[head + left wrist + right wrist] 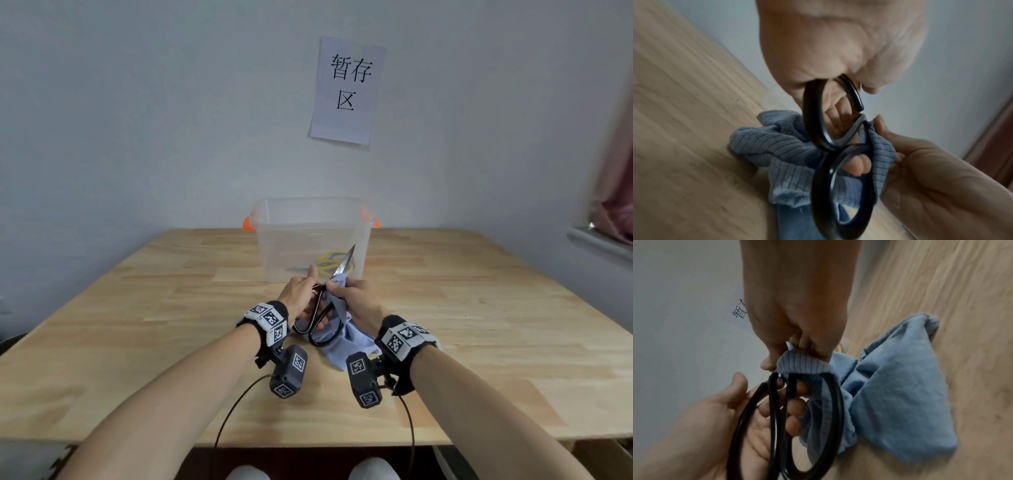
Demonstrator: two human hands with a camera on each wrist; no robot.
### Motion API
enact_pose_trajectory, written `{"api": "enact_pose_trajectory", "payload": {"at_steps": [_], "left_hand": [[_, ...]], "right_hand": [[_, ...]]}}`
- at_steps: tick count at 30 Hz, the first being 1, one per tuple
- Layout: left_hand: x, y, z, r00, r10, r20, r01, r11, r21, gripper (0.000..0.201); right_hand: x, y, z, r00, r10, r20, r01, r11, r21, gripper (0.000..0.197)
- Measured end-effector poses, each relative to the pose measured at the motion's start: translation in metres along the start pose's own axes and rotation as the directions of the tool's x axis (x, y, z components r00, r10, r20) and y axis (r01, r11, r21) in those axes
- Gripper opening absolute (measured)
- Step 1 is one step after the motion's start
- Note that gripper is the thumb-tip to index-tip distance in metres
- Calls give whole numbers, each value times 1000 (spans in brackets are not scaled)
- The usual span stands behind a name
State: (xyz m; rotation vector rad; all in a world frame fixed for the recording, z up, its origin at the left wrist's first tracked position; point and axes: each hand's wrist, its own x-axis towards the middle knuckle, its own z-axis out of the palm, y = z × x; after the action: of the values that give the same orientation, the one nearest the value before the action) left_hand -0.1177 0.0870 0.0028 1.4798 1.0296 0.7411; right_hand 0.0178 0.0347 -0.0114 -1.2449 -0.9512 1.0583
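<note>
Head view, centre: left hand (298, 295) grips black oval-looped scissors (343, 263); right hand (358, 298) pinches ribbed blue cloth (337, 353) round the pointed steel blade

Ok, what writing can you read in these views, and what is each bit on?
"暂存区": black characters on the white paper sheet stuck to the wall, above the clear plastic box.
"暂" plus a cut-off character: the same sheet in the right wrist view.
Black-and-white square codes on the wrist bands: patterns, no words.
Black-handled metal scissors and blue ribbed cloth: no marking visible.
</note>
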Motion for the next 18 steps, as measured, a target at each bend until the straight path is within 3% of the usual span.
{"api": "enact_pose_trajectory", "payload": {"at_steps": [6, 13, 16, 18], "left_hand": [[-1, 0, 4, 997, 37, -73, -32, 997, 70, 53], [6, -6, 3, 996, 42, -83, -33, 993, 110, 77], [5, -6, 4, 997, 49, -64, -41, 993, 109, 74], [2, -3, 4, 999, 28, -47, -24, 997, 78, 66]], "right_hand": [[6, 3, 2, 995, -3, -104, -8, 995, -101, 38], [1, -7, -10, 998, 0, -68, -8, 993, -119, 29], [3, -4, -12, 997, 9, -79, -21, 987, -156, 33], [4, 2, -12, 992, 19, -125, -29, 996, -83, 29]]}}
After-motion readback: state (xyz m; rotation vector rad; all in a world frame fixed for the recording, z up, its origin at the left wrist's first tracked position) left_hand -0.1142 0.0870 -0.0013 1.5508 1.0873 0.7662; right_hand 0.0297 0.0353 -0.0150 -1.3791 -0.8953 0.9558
